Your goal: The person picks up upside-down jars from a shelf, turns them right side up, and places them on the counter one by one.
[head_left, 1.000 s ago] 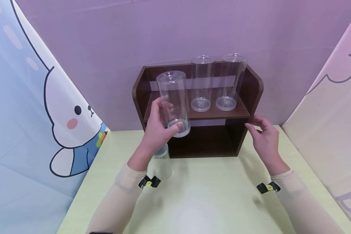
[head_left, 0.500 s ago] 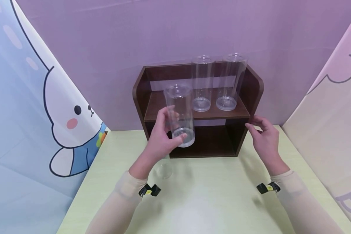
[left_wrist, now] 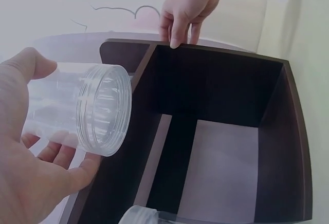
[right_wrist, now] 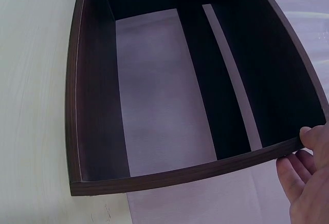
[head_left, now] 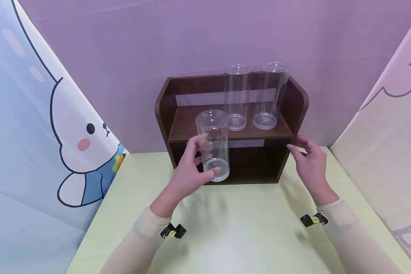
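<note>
My left hand (head_left: 190, 167) grips a clear plastic jar (head_left: 214, 140) by its lower part, thumb in front and fingers behind. The tall jar is held in front of a dark brown two-tier shelf (head_left: 231, 133), above the table. In the left wrist view its ridged round end (left_wrist: 105, 110) points toward the shelf. On the right, my right hand (head_left: 309, 160) pinches the front edge of the shelf's side panel (right_wrist: 195, 175) between thumb and fingers. Two similar clear jars, the left one (head_left: 238, 99) and the right one (head_left: 268, 97), stand upright on the upper tier.
Another clear jar (head_left: 193, 199) is on the pale green table (head_left: 246, 228), mostly hidden behind my left hand and wrist. The shelf's lower compartment (head_left: 248, 163) opens toward me. A purple cloth (head_left: 123, 57) hangs behind, and printed cloths flank the table.
My left hand has lowered the jar from in front of the upper tier and shifted it slightly right and toward me. The right hand stays at the shelf's side panel.
</note>
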A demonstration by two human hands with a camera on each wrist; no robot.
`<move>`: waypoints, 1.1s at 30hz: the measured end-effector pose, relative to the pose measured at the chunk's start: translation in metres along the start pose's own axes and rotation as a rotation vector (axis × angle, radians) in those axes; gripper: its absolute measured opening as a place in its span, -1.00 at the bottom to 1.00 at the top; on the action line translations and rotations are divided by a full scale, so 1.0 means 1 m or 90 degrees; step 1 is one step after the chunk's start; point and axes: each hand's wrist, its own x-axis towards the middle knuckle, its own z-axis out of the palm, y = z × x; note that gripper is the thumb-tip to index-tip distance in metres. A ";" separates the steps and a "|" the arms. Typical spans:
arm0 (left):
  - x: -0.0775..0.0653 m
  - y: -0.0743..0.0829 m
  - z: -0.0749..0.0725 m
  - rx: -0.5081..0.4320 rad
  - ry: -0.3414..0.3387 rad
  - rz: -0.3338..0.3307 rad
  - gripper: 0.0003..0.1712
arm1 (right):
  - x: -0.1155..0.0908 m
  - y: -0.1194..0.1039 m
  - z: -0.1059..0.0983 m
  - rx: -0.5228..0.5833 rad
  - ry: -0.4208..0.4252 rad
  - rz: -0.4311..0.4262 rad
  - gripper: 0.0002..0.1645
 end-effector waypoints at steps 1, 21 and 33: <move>-0.001 0.000 0.001 0.004 -0.002 -0.002 -0.05 | 0.000 -0.001 0.000 0.001 0.000 -0.001 -0.69; -0.016 -0.005 0.015 -0.003 -0.038 -0.036 0.00 | -0.001 -0.001 0.001 0.009 0.003 0.000 -0.70; -0.030 -0.014 0.031 -0.038 -0.063 -0.064 0.01 | 0.000 0.000 0.001 0.009 0.005 0.003 -0.70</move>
